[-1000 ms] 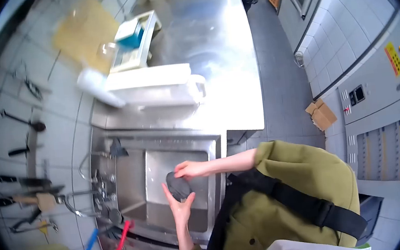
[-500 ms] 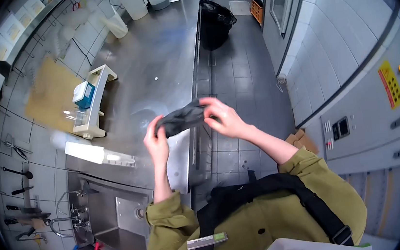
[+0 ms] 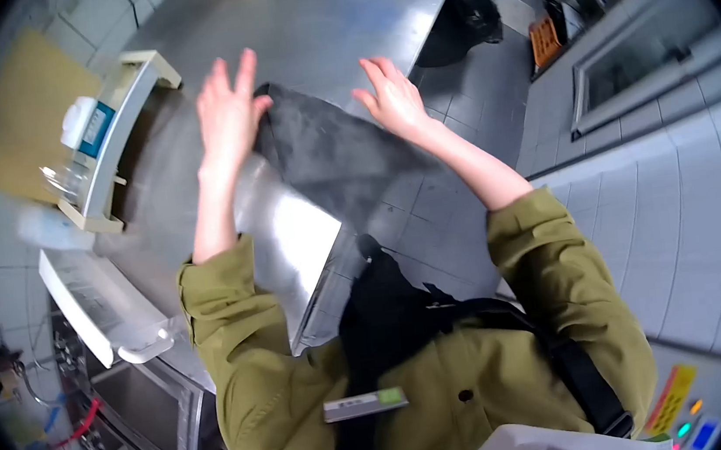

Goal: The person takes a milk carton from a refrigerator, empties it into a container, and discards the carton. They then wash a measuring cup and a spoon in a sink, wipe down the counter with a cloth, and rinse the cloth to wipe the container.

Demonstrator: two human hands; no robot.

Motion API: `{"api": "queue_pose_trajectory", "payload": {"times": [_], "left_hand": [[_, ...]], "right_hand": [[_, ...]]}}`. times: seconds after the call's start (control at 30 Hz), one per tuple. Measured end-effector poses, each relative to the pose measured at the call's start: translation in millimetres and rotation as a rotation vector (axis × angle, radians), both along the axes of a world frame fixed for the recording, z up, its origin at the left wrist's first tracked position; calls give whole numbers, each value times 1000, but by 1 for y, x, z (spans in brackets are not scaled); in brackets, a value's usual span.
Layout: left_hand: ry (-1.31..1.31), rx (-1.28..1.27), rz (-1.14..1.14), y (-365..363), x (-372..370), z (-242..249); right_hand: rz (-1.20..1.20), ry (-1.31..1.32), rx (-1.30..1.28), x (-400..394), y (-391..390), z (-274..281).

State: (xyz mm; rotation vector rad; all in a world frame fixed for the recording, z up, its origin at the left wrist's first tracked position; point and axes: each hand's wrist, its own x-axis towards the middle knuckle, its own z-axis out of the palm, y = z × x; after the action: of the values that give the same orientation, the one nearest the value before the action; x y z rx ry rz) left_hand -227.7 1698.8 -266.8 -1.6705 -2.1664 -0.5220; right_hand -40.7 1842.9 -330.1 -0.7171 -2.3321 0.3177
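Observation:
A dark, thin sheet [image 3: 334, 140], blurred by motion, spreads out between my two hands, over the steel counter's [image 3: 277, 14] front edge. My left hand [image 3: 228, 116] is at the sheet's left side, fingers stretched apart, its thumb close to the sheet's dark edge. My right hand [image 3: 393, 98] is to the right, above the sheet's right part, with its fingers apart. Whether either hand touches the sheet is not clear. The material is too smeared to identify.
A white rack [image 3: 122, 131] with a blue-and-white box [image 3: 91, 126] stands at the left. Below it are a clear tray [image 3: 104, 296] and a sink [image 3: 138, 406]. A black-bagged bin [image 3: 462, 21] and an orange crate [image 3: 545, 40] are on the floor at the upper right.
The dark bunched material has opened out into a wide sheet. My hands have moved up and farther apart, and their fingers have spread. The head view has turned and moved closer to the counter.

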Motion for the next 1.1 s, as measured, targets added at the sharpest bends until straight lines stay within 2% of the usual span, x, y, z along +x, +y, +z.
{"api": "queue_pose_trajectory", "payload": {"times": [0.03,0.07,0.1,0.17,0.23,0.37,0.43,0.5,0.57,0.6,0.63,0.7,0.73,0.83,0.9,0.93,0.97,1.0,1.03,1.1], "left_hand": [[39,134,87,14,-18,-1],[-183,181,69,21,-29,-1],[-261,125,77,24,-44,-6],[-410,27,66,30,-71,-31],[-515,-36,96,36,-81,-52],[-742,-20,153,94,-82,-65],[-750,-4,195,131,-93,-65],[-748,8,314,148,-112,-67],[-813,101,466,144,-130,-72],[-872,201,547,139,-134,-76],[-966,329,667,133,-130,-72],[-885,411,893,118,-116,-71],[-881,459,992,132,-105,-65],[-922,329,985,221,-93,-53],[-902,188,734,334,-107,-48],[-826,145,491,404,-116,-39],[-688,85,294,484,-120,-15],[-683,191,112,555,-125,-6],[-783,271,13,623,-129,4],[-723,402,-27,737,-133,27]], "right_hand": [[165,-38,69,-19,16,-10],[325,-56,135,-38,27,-28],[476,-62,198,-55,33,-44],[805,-238,178,-72,37,-66],[914,-298,102,-90,48,-96],[1065,-259,71,-141,83,-103],[1085,-202,131,-181,139,-117],[1042,-173,125,-215,239,-91],[853,-73,258,-240,359,-116],[798,-137,211,-244,422,-100],[683,-194,300,-257,491,-120],[455,-302,285,-278,608,-125],[281,-302,248,-293,642,-128],[-2,-468,127,-357,667,-130],[-11,-423,179,-373,647,-140],[161,-421,130,-360,629,-120],[287,-268,148,-340,606,-126],[458,-232,52,-309,584,-114],[616,-169,-57,-288,560,-143],[778,-208,47,-195,535,-120]]}}
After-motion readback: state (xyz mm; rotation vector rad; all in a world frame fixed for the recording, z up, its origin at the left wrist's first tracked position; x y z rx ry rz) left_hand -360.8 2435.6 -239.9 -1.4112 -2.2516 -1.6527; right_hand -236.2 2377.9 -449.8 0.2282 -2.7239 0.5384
